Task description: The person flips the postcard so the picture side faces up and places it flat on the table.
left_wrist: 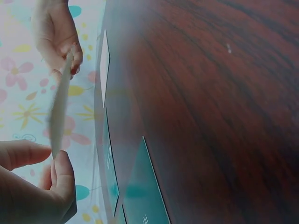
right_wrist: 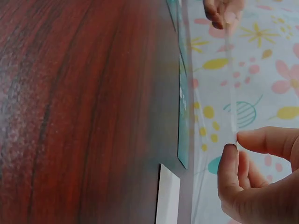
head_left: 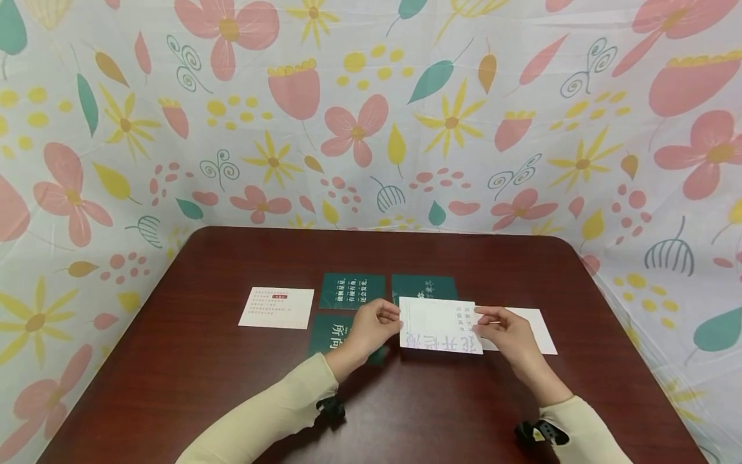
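Observation:
Both hands hold up one white card [head_left: 435, 322] with printed characters and a pale purple line along its lower edge. My left hand [head_left: 371, 330] pinches its left edge between thumb and fingers. At the opposite edge, my right hand [head_left: 507, 335] pinches it the same way. The left wrist view shows the card [left_wrist: 60, 107] nearly edge-on, raised above the table. Beneath and behind it lie a green card [head_left: 426, 285], partly covered, and another white card [head_left: 536, 328]. Under the left wrist is a green card [head_left: 324, 335] with large white characters.
A further green card [head_left: 352, 291] with white writing lies left of centre. Farther left rests a white card [head_left: 277, 308] with red print. The dark wooden table [head_left: 406, 412] ends at the back against a flower-patterned cloth [head_left: 359, 129].

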A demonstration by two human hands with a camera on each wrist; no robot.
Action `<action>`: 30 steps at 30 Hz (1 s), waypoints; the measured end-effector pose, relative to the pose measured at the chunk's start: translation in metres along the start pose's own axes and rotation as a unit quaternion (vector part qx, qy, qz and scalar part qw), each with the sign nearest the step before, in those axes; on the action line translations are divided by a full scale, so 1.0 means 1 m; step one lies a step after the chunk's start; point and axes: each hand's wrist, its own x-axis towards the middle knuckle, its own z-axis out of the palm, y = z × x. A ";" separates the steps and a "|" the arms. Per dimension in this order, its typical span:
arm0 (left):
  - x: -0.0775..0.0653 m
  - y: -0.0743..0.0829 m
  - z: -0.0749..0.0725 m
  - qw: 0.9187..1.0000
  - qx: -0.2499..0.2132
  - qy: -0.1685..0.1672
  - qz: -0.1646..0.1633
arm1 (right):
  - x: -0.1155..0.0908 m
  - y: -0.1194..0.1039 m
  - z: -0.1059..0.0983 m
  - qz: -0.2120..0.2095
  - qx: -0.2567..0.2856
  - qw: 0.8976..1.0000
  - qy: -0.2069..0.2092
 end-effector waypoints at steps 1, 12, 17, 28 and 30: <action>0.001 -0.001 0.000 1.000 0.001 -0.001 0.002 | 0.000 0.000 0.001 -0.001 -0.003 1.000 0.004; -0.001 -0.005 0.003 0.998 0.064 -0.021 -0.005 | -0.001 0.002 0.010 0.003 -0.049 0.999 -0.010; -0.002 -0.010 0.004 0.993 0.113 -0.039 -0.013 | 0.000 0.002 0.015 0.007 -0.085 0.996 -0.030; 0.002 -0.016 0.008 0.968 0.241 -0.061 0.014 | 0.005 -0.001 0.020 0.003 -0.168 0.983 -0.067; 0.003 -0.015 0.009 0.965 0.253 -0.063 0.017 | 0.005 -0.002 0.021 0.000 -0.178 0.982 -0.069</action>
